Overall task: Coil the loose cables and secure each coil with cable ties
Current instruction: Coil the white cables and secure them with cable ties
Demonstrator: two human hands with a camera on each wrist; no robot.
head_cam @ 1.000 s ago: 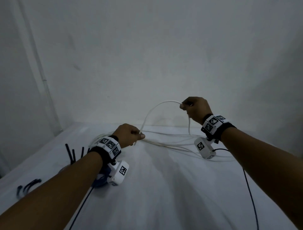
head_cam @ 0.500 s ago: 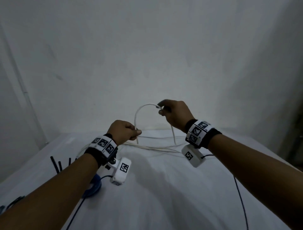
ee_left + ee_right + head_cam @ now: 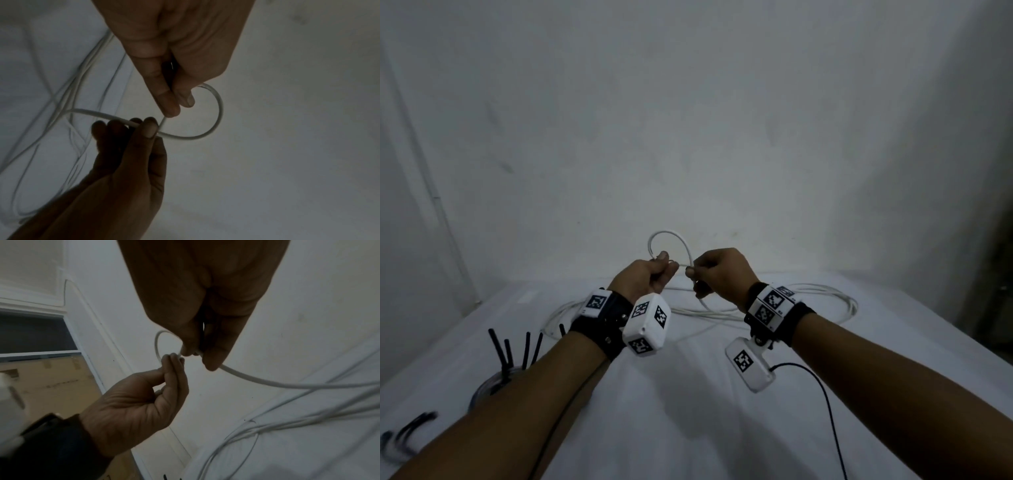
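A long white cable (image 3: pixel 822 297) lies in loose loops on the white table (image 3: pixel 688 421). Both hands are raised above it, close together, and hold one small loop (image 3: pixel 667 235) of that cable. My left hand (image 3: pixel 666 263) pinches the cable between thumb and forefinger; the left wrist view shows the left hand (image 3: pixel 177 105) pinching where the loop (image 3: pixel 219 112) closes. My right hand (image 3: pixel 690 272) pinches the cable's other strand right beside it. In the right wrist view the right hand (image 3: pixel 196 356) grips the strand (image 3: pixel 267 382) that trails down to the table.
Several black cable ties (image 3: pixel 517 349) stick up from a coiled bluish cable (image 3: pixel 482 387) at the left, partly behind my left forearm. More black ties (image 3: pixel 404 435) lie at the near left edge. A thin black wire (image 3: pixel 828 411) runs from the right wrist camera. A wall stands behind the table.
My right hand has come leftward to meet the left, and both have risen. The wide arc of cable between them has closed into a small loop.
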